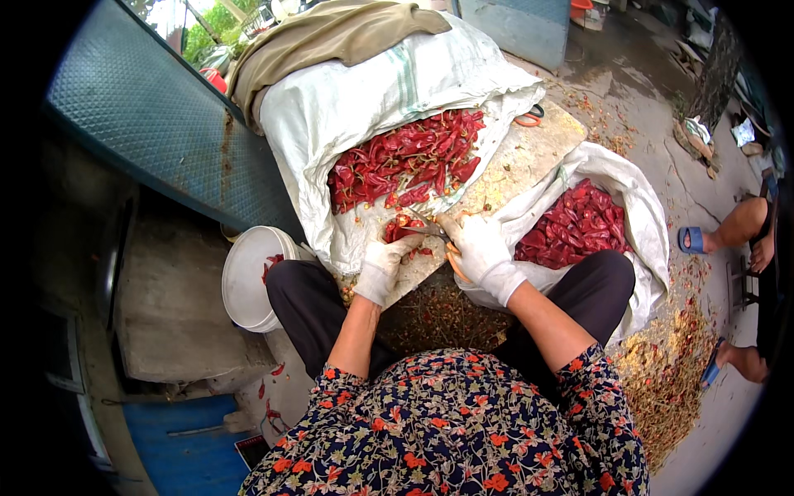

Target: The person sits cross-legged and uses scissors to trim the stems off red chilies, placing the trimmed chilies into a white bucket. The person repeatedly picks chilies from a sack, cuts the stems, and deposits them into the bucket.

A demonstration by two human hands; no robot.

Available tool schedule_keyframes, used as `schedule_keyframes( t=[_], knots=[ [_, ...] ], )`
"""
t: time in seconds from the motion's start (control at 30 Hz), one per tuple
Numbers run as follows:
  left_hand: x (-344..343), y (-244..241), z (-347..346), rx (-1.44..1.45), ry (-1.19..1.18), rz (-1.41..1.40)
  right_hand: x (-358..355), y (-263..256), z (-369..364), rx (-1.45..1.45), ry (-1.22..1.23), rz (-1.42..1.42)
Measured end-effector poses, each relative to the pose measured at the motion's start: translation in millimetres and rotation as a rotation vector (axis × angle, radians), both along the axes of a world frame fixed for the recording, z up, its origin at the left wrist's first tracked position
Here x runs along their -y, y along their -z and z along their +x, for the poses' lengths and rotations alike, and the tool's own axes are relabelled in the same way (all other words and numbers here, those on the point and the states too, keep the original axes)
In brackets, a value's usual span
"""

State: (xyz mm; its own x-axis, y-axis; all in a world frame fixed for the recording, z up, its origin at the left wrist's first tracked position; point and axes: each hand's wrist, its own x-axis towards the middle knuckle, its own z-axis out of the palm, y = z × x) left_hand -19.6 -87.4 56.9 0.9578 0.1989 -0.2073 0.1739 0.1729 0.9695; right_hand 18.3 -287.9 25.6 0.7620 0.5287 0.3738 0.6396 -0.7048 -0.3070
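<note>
In a white glove, my left hand [381, 268] grips a dried red chilli pepper [397, 227] over the low board [428, 265]. My right hand [482, 248], also gloved, holds scissors with orange handles [454, 260]; their blades lie beside the pepper and the left fingertips. Just beyond, a white woven sack [372, 93] lies on its side, its mouth full of dried red chillies [409, 155] with stems. At the right of the board stands another white sack [648, 204], rolled down around stemless-looking red chillies [570, 223].
A second pair of scissors [528, 118] lies at the board's far edge. A white bucket [248, 279] stands by my left knee. Stems and scraps [664, 378] cover ground at the right, near a seated person's sandalled feet [713, 239]. A blue metal door [167, 124] stands at the left.
</note>
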Motion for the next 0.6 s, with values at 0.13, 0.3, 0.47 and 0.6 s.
schedule_keyframes(
  t=[0.13, 0.3, 0.47, 0.6],
  knots=[
    [-6, 7, -1, -0.003, 0.047, 0.011, 4, -2, 1, 0.027, -0.038, 0.028],
    [-3, 3, -2, 0.028, 0.061, -0.054, 4, -1, 2, 0.021, -0.059, -0.021],
    [-13, 18, -2, 0.026, 0.072, -0.145, 3, -1, 1, -0.018, -0.092, -0.008],
    [-16, 17, -4, 0.059, 0.086, -0.171, -3, 4, -3, -0.106, -0.125, 0.094]
  ],
)
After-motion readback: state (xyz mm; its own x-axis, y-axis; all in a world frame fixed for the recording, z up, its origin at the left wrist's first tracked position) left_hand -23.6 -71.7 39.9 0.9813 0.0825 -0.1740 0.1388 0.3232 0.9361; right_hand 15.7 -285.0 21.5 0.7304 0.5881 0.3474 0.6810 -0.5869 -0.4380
